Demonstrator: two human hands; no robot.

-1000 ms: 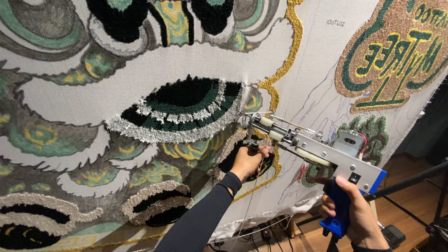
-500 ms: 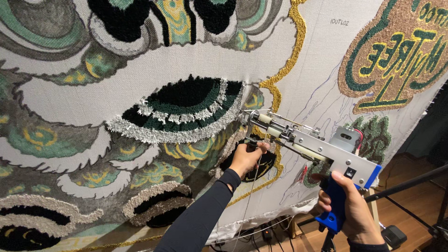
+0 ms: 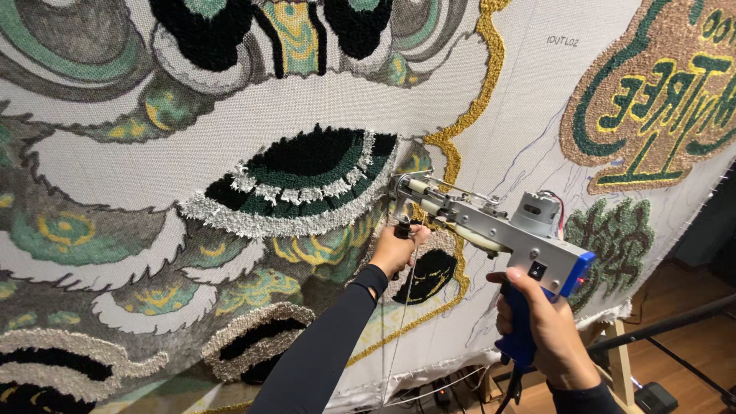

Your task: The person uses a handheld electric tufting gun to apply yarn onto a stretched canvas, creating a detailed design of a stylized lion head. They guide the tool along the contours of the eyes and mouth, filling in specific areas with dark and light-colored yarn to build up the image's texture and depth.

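Tufting gun: metal body, small motor on top, blue plastic handle; looks moderately heavy and rigid, front-loaded, best held at two points. Right hand wrapped tight around the blue grip below the rear; left hand closed on the black front handle under the needle end. Needle tip pressed to the stretched backing cloth, near its right edge, just beside the gold looped outline. Cloth taut, coarse-woven. Pile areas thick and soft: black-green eye shape with silver fringe. Thin yarn strand hangs slack, snag-prone.
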